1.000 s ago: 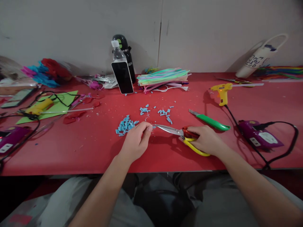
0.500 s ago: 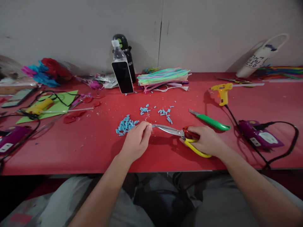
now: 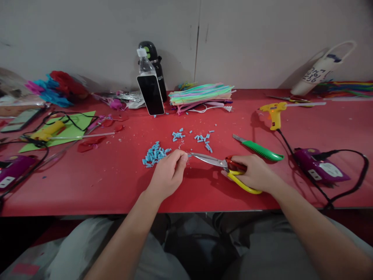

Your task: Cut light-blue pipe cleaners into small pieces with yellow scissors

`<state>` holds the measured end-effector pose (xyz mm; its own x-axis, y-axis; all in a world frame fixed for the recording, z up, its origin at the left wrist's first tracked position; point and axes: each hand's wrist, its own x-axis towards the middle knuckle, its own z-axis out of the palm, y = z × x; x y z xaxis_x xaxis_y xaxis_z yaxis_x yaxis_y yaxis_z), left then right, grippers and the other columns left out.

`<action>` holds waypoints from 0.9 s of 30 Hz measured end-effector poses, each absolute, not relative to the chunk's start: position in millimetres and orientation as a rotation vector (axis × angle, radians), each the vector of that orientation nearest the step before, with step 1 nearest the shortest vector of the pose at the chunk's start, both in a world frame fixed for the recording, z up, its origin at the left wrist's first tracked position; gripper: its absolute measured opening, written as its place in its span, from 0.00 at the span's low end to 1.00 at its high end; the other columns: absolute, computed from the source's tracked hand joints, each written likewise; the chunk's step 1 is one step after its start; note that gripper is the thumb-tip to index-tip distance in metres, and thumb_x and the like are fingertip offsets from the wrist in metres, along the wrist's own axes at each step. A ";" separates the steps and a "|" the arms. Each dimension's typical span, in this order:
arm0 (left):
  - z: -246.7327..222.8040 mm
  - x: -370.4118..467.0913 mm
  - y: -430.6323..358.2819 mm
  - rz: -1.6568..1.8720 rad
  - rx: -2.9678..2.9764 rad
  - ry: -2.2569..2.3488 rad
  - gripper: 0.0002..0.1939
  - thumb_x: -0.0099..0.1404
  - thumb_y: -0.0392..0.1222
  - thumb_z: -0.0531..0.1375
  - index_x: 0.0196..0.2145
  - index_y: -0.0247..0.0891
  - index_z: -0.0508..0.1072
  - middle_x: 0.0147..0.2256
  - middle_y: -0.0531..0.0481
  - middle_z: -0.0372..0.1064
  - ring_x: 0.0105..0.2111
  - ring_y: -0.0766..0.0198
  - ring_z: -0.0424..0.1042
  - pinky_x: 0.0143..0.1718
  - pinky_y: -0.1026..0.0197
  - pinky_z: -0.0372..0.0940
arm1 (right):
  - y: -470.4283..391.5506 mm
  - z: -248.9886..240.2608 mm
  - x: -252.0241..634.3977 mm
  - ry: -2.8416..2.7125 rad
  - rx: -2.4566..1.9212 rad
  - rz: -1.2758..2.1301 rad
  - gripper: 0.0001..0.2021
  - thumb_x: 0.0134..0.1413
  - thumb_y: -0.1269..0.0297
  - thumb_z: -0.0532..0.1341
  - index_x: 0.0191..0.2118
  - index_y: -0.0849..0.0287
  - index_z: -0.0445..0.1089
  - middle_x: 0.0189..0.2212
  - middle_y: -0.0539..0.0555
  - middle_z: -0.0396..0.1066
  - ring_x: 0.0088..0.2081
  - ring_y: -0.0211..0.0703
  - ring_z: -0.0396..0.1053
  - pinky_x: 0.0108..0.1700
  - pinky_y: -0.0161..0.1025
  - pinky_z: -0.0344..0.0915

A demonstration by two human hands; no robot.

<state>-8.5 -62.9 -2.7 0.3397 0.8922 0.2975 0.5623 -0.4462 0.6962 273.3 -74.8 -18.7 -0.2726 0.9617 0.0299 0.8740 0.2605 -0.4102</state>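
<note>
My left hand (image 3: 169,171) is closed in a pinch, and a small light-blue piece (image 3: 189,155) pokes out past its fingertips. Right at that piece are the tips of the scissors (image 3: 211,159), which have one red and one yellow handle. My right hand (image 3: 253,171) grips those handles, its fingers through the loops. Beside my left hand lies a heap of short blue pieces (image 3: 154,154). Two smaller groups of blue pieces (image 3: 178,135) and loose blue bits (image 3: 204,138) lie beyond the blades. How much of the pinched piece is hidden cannot be seen.
A green utility knife (image 3: 262,150) lies right of the scissors, blade exposed. Farther right are a yellow glue gun (image 3: 274,114) and a purple power strip (image 3: 320,165) with black cords. Behind stand a phone (image 3: 150,95), bottles and a bundle of pastel pipe cleaners (image 3: 201,95).
Both hands and the scissors stay in almost the same place. The scissor tips have shifted very slightly right, away from my left fingertips.
</note>
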 end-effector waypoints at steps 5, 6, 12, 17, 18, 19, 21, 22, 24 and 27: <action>-3.5 -8.6 -62.5 0.911 2.140 1.266 0.12 0.73 0.42 0.47 0.32 0.38 0.61 0.27 0.54 0.60 0.28 0.68 0.59 0.33 0.63 0.55 | -74.7 -20.2 275.2 -2.282 -1.709 0.459 0.19 0.50 0.46 0.60 0.23 0.56 0.58 0.18 0.47 0.58 0.22 0.36 0.53 0.26 0.36 0.46; -3.5 -8.6 -62.5 0.912 2.139 1.265 0.12 0.73 0.42 0.47 0.32 0.38 0.61 0.27 0.54 0.60 0.28 0.67 0.59 0.33 0.63 0.55 | -74.6 -20.5 275.5 -2.284 -1.711 0.451 0.19 0.50 0.47 0.60 0.23 0.56 0.57 0.18 0.47 0.58 0.22 0.36 0.53 0.26 0.36 0.46; -2.9 -8.0 -63.1 0.909 2.135 1.264 0.12 0.73 0.42 0.47 0.32 0.38 0.61 0.27 0.54 0.60 0.27 0.68 0.59 0.32 0.63 0.55 | -74.7 -20.0 275.0 -2.285 -1.708 0.429 0.18 0.49 0.49 0.61 0.23 0.56 0.57 0.18 0.47 0.58 0.22 0.36 0.52 0.26 0.36 0.45; -2.4 -8.0 -63.4 0.905 2.138 1.271 0.12 0.73 0.42 0.47 0.32 0.38 0.62 0.27 0.54 0.61 0.27 0.67 0.59 0.31 0.63 0.54 | -73.3 -19.7 274.4 -2.284 -1.703 0.435 0.17 0.49 0.49 0.61 0.23 0.56 0.59 0.18 0.47 0.59 0.22 0.36 0.52 0.26 0.36 0.45; -2.3 -8.0 -63.4 0.906 2.138 1.271 0.12 0.73 0.42 0.47 0.31 0.38 0.61 0.27 0.54 0.61 0.27 0.67 0.59 0.31 0.63 0.54 | -72.8 -19.8 274.5 -2.288 -1.703 0.433 0.17 0.49 0.49 0.61 0.22 0.56 0.59 0.18 0.47 0.59 0.22 0.36 0.52 0.26 0.36 0.45; -2.4 -8.1 -63.4 0.907 2.138 1.273 0.12 0.73 0.42 0.47 0.31 0.39 0.61 0.27 0.53 0.61 0.27 0.67 0.60 0.31 0.63 0.54 | -72.3 -19.9 274.6 -2.292 -1.703 0.429 0.17 0.49 0.50 0.61 0.22 0.56 0.58 0.18 0.47 0.59 0.22 0.36 0.52 0.26 0.36 0.46; -2.7 -8.1 -63.3 0.912 2.136 1.277 0.12 0.73 0.42 0.47 0.32 0.38 0.62 0.27 0.53 0.61 0.27 0.67 0.60 0.32 0.63 0.55 | -71.6 -20.1 274.6 -2.296 -1.704 0.414 0.17 0.49 0.52 0.61 0.22 0.56 0.57 0.18 0.47 0.59 0.22 0.36 0.51 0.26 0.36 0.46; -2.9 -8.1 -63.2 0.915 2.136 1.279 0.12 0.73 0.42 0.47 0.32 0.38 0.62 0.27 0.53 0.62 0.28 0.66 0.61 0.32 0.63 0.55 | -71.6 -20.1 274.6 -2.294 -1.704 0.405 0.16 0.49 0.53 0.61 0.22 0.56 0.57 0.18 0.47 0.59 0.22 0.36 0.51 0.26 0.36 0.46; -3.2 -8.0 -63.1 0.922 2.138 1.278 0.12 0.72 0.42 0.47 0.32 0.38 0.62 0.28 0.53 0.62 0.28 0.67 0.61 0.32 0.63 0.55 | -72.2 -20.1 274.4 -2.282 -1.705 0.395 0.15 0.49 0.53 0.61 0.22 0.56 0.58 0.18 0.47 0.59 0.22 0.36 0.51 0.26 0.36 0.46; -3.4 -8.0 -63.1 0.927 2.145 1.284 0.12 0.72 0.42 0.47 0.32 0.38 0.62 0.27 0.53 0.61 0.27 0.67 0.60 0.32 0.63 0.55 | -73.8 -19.9 274.5 -2.268 -1.700 0.416 0.17 0.50 0.50 0.60 0.23 0.56 0.59 0.18 0.48 0.60 0.22 0.36 0.53 0.26 0.36 0.46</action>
<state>-8.0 -63.1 -3.4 0.3333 0.8911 0.3081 0.5726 -0.4509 0.6847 274.5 -73.8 -19.9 -0.2710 0.9614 0.0474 0.8821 0.2677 -0.3875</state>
